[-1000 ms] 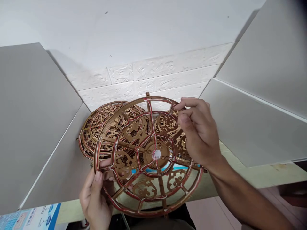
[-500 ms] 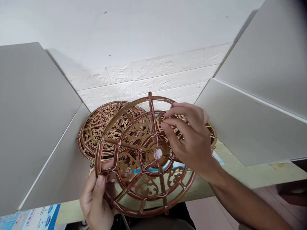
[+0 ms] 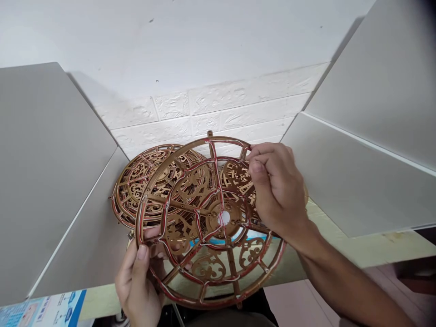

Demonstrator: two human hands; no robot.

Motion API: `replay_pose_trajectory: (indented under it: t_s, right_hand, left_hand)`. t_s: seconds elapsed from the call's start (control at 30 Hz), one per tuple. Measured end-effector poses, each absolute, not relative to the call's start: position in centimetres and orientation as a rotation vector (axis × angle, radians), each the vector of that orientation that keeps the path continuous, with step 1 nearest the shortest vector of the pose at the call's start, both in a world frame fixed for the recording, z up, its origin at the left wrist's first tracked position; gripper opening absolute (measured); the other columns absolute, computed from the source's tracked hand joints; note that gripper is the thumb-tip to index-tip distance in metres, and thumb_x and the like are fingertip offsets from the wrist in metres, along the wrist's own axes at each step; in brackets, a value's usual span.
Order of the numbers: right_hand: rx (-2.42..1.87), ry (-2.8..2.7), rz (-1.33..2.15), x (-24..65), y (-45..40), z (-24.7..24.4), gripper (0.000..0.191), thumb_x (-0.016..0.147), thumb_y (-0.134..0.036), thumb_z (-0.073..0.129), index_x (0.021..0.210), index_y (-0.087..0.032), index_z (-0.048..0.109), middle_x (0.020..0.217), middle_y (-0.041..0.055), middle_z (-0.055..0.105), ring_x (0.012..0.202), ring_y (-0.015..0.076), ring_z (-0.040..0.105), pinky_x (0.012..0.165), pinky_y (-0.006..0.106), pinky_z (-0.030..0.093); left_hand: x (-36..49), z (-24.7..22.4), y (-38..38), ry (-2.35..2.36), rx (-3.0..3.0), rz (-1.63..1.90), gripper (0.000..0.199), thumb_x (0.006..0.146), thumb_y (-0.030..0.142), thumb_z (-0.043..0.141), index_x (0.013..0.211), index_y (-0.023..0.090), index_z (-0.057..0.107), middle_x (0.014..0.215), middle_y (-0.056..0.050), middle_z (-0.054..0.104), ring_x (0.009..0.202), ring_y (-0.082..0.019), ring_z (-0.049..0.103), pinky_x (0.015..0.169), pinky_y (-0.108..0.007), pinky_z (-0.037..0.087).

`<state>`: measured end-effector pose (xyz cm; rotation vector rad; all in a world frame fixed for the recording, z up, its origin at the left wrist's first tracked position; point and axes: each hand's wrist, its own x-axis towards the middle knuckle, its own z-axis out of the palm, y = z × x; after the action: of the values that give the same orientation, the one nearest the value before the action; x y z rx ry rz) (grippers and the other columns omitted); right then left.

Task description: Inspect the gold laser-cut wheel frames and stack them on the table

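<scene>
A round bronze-coloured openwork frame [image 3: 235, 284], laced with red and white wires, is held up tilted before me. It has spokes, rings, scrollwork and a hub with a round hole. My left hand [image 3: 139, 281] is closed on its lower left rim, thumb in front and fingers behind. At the upper right rim is my right hand [image 3: 279, 186], its fingers curled round the edge and its thumb pressed in; part of the rim is hidden behind it. Behind on the left lies a stack of similar round frames [image 3: 136, 181]. More such frames [image 3: 235, 175] show behind the hub.
Grey panels stand at the left [image 3: 51, 172] and right [image 3: 368, 172]. A white brick-patterned wall [image 3: 235, 109] closes the back. A pale wooden tabletop [image 3: 344, 250] runs underneath, and a blue and white printed sheet [image 3: 44, 311] lies at the lower left.
My right hand has moved slightly right, and its fingers, spread before, are now curled in at the upper right rim. My left hand keeps its hold on the frame.
</scene>
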<state>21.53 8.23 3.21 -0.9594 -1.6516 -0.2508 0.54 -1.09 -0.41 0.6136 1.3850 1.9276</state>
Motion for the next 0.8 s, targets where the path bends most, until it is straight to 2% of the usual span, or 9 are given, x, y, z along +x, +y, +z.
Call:
replay_pose_trajectory:
  t_s: [0.13, 0.37, 0.47, 0.6, 0.7, 0.8]
  right_hand:
    - [-0.898, -1.732, -0.273, 22.0, 8.0, 3.3, 0.017, 0.098, -0.017, 0.047, 0.083, -0.024, 0.047, 0.088, 0.0035, 0.061, 0.091, 0.0219, 0.058, 0.081, 0.042, 0.045]
    - [-0.834, -1.742, -0.429, 22.3, 8.0, 3.2, 0.01, 0.09, -0.02, 0.067, 0.085, -0.026, 0.062, 0.091, 0.0036, 0.067, 0.101, 0.026, 0.062, 0.085, 0.044, 0.046]
    - [-0.88, -1.779, -0.475, 22.1, 8.0, 3.3, 0.011, 0.09, -0.019, 0.067, 0.083, -0.025, 0.062, 0.088, 0.0033, 0.068, 0.103, 0.0259, 0.063, 0.088, 0.044, 0.044]
    - [-0.878, -1.875, -0.526, 22.1, 8.0, 3.4, 0.013, 0.095, -0.018, 0.061, 0.084, -0.024, 0.058, 0.09, 0.0029, 0.069, 0.105, 0.0236, 0.064, 0.093, 0.043, 0.043]
    - [-0.878, -1.907, -0.645, 22.1, 8.1, 3.2, 0.011, 0.096, -0.017, 0.06, 0.087, -0.023, 0.055, 0.089, 0.0022, 0.07, 0.105, 0.0229, 0.063, 0.098, 0.044, 0.039]
    - [-0.917, -1.938, -0.726, 21.8, 8.4, 2.7, 0.012, 0.097, -0.016, 0.057, 0.088, -0.023, 0.053, 0.09, 0.0029, 0.07, 0.108, 0.0228, 0.061, 0.102, 0.043, 0.035]
  left_hand:
    - [0.6, -0.3, -1.1, 1.38, 0.624, 1.93, 0.041, 0.055, 0.053, 0.087, 0.075, 0.017, 0.082, 0.056, -0.003, 0.065, 0.046, -0.012, 0.058, 0.044, -0.02, 0.05]
    - [0.7, -0.3, -1.0, 1.332, 0.631, 1.97, 0.04, 0.052, 0.05, 0.09, 0.076, 0.019, 0.083, 0.054, 0.0, 0.063, 0.045, -0.008, 0.053, 0.044, -0.015, 0.048]
    - [0.8, -0.1, -0.9, 1.351, 0.574, 1.998, 0.043, 0.047, 0.049, 0.092, 0.077, 0.02, 0.083, 0.051, 0.002, 0.06, 0.046, -0.007, 0.053, 0.043, -0.012, 0.046]
    - [0.8, 0.0, -1.0, 1.37, 0.603, 1.99, 0.043, 0.049, 0.05, 0.091, 0.078, 0.019, 0.083, 0.06, -0.001, 0.07, 0.046, -0.006, 0.054, 0.046, -0.011, 0.048]
    - [0.7, -0.5, -1.1, 1.38, 0.625, 1.942, 0.043, 0.051, 0.053, 0.089, 0.076, 0.019, 0.083, 0.075, -0.006, 0.077, 0.054, -0.013, 0.064, 0.052, -0.019, 0.055]
    - [0.5, -1.1, -1.2, 1.394, 0.628, 1.922, 0.039, 0.055, 0.052, 0.088, 0.074, 0.019, 0.081, 0.076, -0.007, 0.077, 0.063, -0.019, 0.069, 0.055, -0.025, 0.058]
